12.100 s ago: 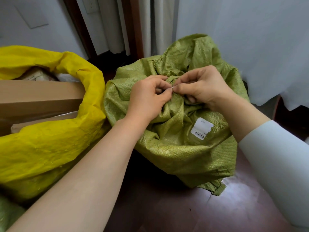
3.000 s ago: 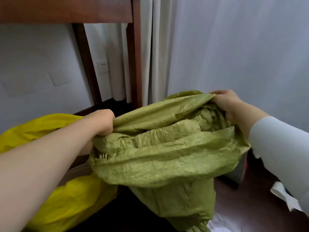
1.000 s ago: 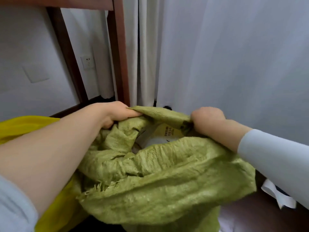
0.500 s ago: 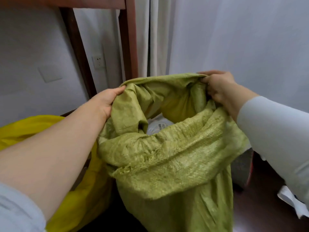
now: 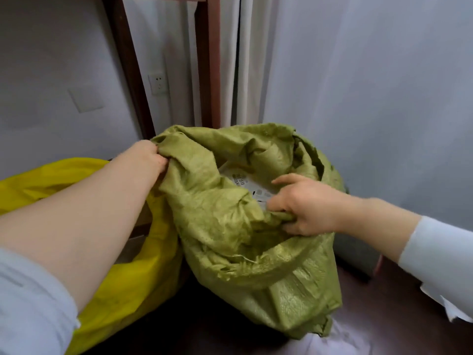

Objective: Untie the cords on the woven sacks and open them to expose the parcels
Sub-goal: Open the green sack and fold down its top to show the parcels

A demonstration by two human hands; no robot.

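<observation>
We now have the green sack (image 5: 230, 226) open on the floor, in the corner by the curtain (image 5: 230, 60). Our right hand (image 5: 304, 206) has left the far rim it held up a moment ago and dropped to the near rim. It pinches a fold there, forefinger stretched over the white parcel (image 5: 245, 183). Our left hand (image 5: 147, 160) keeps its fingers curled round the rim's left edge. The mouth sits lower and wider, so the parcel's label shows. Earlier the neck was bunched and tied; we judge this sack nearly done. The yellow sack (image 5: 122, 290) touches its left side.
</observation>
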